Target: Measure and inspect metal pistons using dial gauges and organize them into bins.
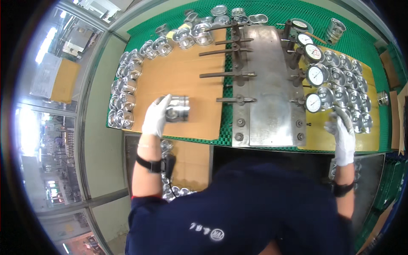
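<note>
Green ribbed matting (365, 46) covers the desk, with glazed panels running along its left edge and a factory floor dim beyond them.

Nearest, at the desk's front edge, both gloved hands are at work. The left hand (155, 117) is closed around a shiny metal piston (178, 108), holding it on its side above the front part of the left brown board (187, 72); gripped by one end, its machined skirt stays clear of the fingers. The right hand (342, 132) hovers over the front of the right yellow board (323, 138), fingers curled about another piston (343, 115) in the front row there, though the glove hides how firmly it grips.

Between the hands stands a steel gauging fixture (265, 85), bolted down near the front edge. Its lever arms (227, 75) reach left over the brown board, and its dial gauges (317, 75) line the right side, faces turned up so they read from above.

Further back, the sorted pistons (350, 80) sit upright in close rows on the yellow board, touching one another. Unsorted pistons (123, 91) curve along the left edge of the brown board and on round to the desk's far left corner, where the group at the back (199, 34) sits, leaving the board's middle bare. One lone piston (335, 29) lies near the far right corner.
</note>
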A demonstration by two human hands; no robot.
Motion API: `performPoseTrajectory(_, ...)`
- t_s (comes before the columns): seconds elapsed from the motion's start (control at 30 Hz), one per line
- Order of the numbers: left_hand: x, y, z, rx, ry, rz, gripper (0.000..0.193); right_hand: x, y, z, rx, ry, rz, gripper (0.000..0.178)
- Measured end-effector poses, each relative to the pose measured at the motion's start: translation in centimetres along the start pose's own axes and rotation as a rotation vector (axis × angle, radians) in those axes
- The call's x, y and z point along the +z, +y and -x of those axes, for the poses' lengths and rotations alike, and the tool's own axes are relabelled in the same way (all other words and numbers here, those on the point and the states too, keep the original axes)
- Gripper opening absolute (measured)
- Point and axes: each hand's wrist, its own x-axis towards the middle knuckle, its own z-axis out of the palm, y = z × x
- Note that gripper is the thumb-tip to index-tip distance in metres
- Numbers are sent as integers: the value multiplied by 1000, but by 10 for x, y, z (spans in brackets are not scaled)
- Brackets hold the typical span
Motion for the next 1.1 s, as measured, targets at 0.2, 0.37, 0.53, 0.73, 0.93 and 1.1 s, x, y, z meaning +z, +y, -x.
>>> performPoseTrajectory(0.2, 50, 93, 98, -48, -435, 494, 26, 105, -55, 25, 64, -591, 246, 48)
performPoseTrajectory(0.37, 104, 106, 124, -241, -816, 678, 38, 162, -40, 56, -37, -746, -180, 120)
performPoseTrajectory(0.53, 103, 79, 95, 86, -906, -494, 47, 142, -63, 26, -622, -605, 588, 110)
performPoseTrajectory(0.73, 151, 81, 101, 860, -538, -505, 73, 141, -52, -2, -874, -605, 944, 83)
performPoseTrajectory(0.93, 179, 73, 92, 990, -381, -673, 84, 124, -44, -2, -766, -592, 654, 75)
performPoseTrajectory(1.1, 189, 66, 86, 997, -342, -603, 84, 105, -38, 16, 215, -654, 502, 78)
